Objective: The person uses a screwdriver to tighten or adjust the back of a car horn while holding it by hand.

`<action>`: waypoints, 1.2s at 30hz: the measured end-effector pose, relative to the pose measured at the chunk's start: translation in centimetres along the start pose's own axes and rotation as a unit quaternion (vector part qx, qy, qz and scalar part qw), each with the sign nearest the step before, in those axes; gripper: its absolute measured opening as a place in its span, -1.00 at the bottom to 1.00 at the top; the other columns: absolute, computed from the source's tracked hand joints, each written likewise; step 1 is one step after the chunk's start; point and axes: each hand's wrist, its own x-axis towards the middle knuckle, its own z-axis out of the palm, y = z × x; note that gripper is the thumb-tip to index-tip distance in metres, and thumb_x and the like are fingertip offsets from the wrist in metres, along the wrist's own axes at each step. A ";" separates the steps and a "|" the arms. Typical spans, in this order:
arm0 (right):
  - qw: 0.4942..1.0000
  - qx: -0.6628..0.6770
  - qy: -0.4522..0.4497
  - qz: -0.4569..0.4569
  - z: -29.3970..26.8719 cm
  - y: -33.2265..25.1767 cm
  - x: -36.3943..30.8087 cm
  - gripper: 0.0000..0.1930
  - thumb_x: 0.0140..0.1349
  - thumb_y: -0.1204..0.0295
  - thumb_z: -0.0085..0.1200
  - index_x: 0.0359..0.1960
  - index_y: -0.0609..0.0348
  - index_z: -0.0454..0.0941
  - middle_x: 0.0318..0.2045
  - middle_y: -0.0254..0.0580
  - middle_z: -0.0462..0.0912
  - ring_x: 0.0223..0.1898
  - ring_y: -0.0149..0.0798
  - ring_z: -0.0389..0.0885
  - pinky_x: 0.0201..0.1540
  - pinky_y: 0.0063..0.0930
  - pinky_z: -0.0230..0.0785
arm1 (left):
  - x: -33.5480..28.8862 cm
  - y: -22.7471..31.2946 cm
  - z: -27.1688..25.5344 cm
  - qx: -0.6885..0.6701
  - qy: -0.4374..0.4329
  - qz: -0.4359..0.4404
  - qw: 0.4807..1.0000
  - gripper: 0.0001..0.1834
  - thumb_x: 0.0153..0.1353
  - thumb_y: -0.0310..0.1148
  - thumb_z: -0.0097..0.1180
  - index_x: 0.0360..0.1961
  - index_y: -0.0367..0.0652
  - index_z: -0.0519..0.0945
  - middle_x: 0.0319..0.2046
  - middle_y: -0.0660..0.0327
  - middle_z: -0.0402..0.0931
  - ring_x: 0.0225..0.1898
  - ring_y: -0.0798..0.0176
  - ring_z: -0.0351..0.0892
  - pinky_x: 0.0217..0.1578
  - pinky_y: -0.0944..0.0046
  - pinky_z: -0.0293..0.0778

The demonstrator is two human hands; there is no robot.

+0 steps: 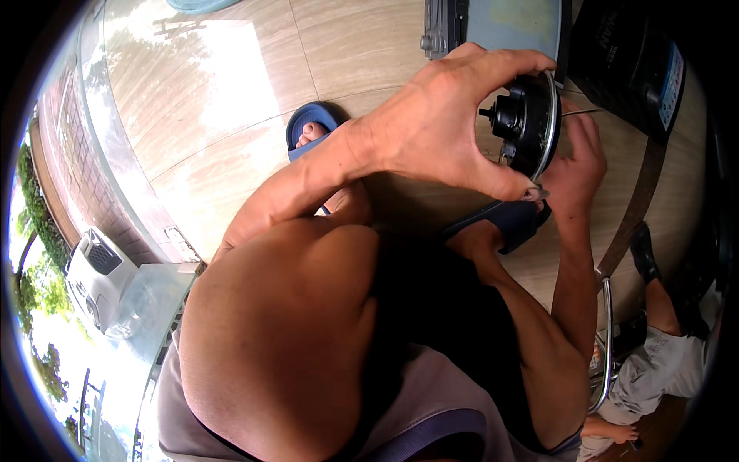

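My left hand (439, 131) grips a round black gauge-like part (525, 127) with a silver rim, its fingers over the top and its thumb under the lower edge. The part is held on edge, with a short black stem and moulded housing facing left. A small metal piece (543, 194) shows by my left thumb tip. Behind the rim, my right hand (576, 169) is raised with its fingers curled, partly hidden by the part. A thin metal rod (583, 112) sticks out to the right by its fingers; what the hand grips is not clear.
A black box (627, 65) and a grey case (514, 27) stand at the far right. My feet rest in blue slippers (314, 123) on the tiled floor (192, 100). To the left is a glass-topped counter (146, 308). Another person (654, 362) sits at lower right.
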 end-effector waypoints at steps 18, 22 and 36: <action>0.997 -0.008 -0.061 -0.054 -0.7 -2.1 0.3 -0.79 0.15 0.57 0.29 -0.15 0.25 0.64 -0.25 -0.12 0.67 -0.23 -0.16 0.67 -0.13 -0.38 0.49 | -0.7 -2.3 -0.8 -0.504 -0.050 -0.086 0.858 -0.07 0.07 -0.02 0.36 0.37 -0.30 0.28 -0.06 0.06 0.60 0.04 0.22 0.60 0.10 0.19 0.54; 0.994 -0.016 -0.072 -0.074 -1.4 -3.2 0.5 -0.78 0.14 0.61 0.25 -0.15 0.28 0.63 -0.28 -0.11 0.66 -0.26 -0.17 0.67 -0.16 -0.41 0.48 | -0.9 -4.0 -0.7 -0.625 -0.092 -0.086 0.770 0.03 0.09 0.29 0.17 0.36 -0.32 0.28 0.17 -0.11 0.45 0.01 0.02 0.61 -0.02 0.13 0.60; 0.992 -0.009 -0.105 -0.062 -1.9 -4.6 0.8 -0.74 0.21 0.60 0.14 -0.06 0.31 0.61 -0.30 -0.13 0.60 -0.34 -0.24 0.58 -0.26 -0.45 0.43 | -1.4 -6.2 -1.3 -0.791 -0.135 -0.176 0.571 0.44 -0.09 0.69 -0.19 0.43 -0.51 0.02 -0.30 -0.55 0.54 -0.48 -0.11 0.66 -0.52 0.12 0.60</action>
